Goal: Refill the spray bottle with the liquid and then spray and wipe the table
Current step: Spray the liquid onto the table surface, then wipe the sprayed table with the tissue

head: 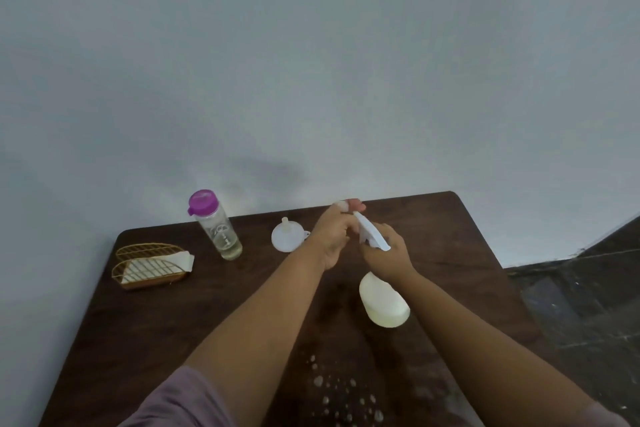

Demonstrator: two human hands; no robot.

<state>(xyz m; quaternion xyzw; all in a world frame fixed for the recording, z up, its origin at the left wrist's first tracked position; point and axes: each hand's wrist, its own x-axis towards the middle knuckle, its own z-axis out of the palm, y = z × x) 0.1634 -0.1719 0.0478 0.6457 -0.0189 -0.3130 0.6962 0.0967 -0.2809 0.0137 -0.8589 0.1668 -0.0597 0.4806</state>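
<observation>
While the right hand (388, 253) grips the neck of the white translucent plastic spray bottle (383, 302), held over the middle of the dark wooden table (173, 322), the left hand (334, 236) pinches the nozzle tip: turn it gently (droplets (346, 395) lie nearer), aiming away.

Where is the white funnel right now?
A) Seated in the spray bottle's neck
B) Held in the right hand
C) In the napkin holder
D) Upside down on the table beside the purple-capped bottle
D: the funnel rests wide end down on the table, spout up, between the purple-capped bottle and the left hand.
</observation>
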